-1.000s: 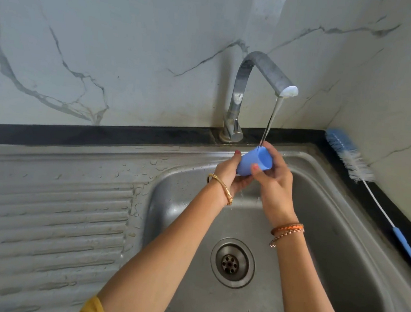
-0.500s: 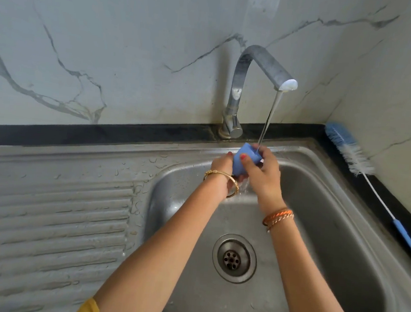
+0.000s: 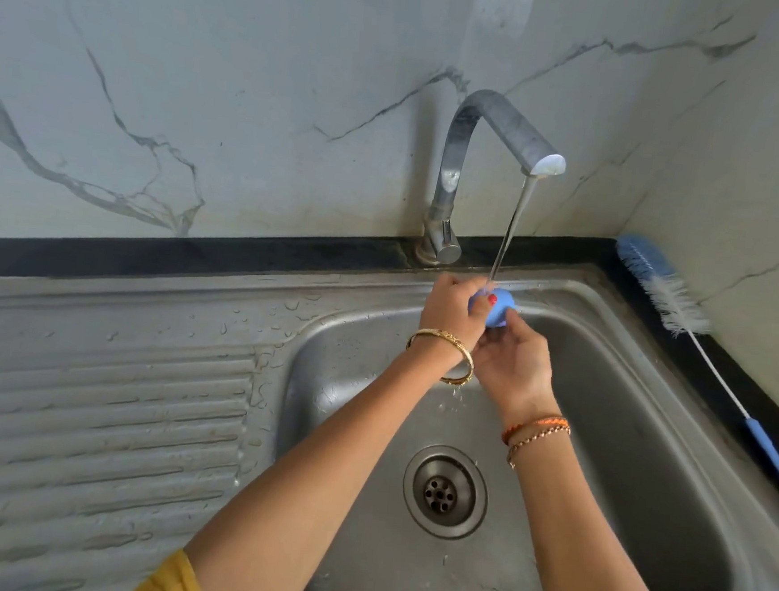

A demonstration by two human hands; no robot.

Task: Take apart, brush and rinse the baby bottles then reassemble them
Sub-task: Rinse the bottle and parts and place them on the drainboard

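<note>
Over the sink [image 3: 649, 409], under the tap [image 3: 498, 131]: one small blue cap [image 3: 500, 309], apparently a bottle cover, held in the running water [image 3: 514, 221].

Left hand [image 3: 453, 314]: fingers curled over the top and far side of the cap, thumb pressed on its near face. Gold bangle at the wrist.

Right hand [image 3: 512, 365]: placed below, fingers bent up round the underside of the cap; fingertips mostly hidden behind it. Two thin bracelets at the wrist.

Water: thin stream, landing on the cap where the two hands meet; drips fall toward the drain [image 3: 444, 491].

Brush [image 3: 676, 304]: long bottle brush, blue and white bristles, lying on the dark ledge to the right, well apart from both hands.

Draining board [image 3: 99, 412]: ribbed, wet with drops. No bottle body or teat in view.

Step in hand, as judged: rinsing the cap. To do it well, the open side should be turned up into the stream, then tipped to empty; the grip should shift so no patch stays covered by fingers. A wet cap is slippery, so it is best kept low over the basin.
</note>
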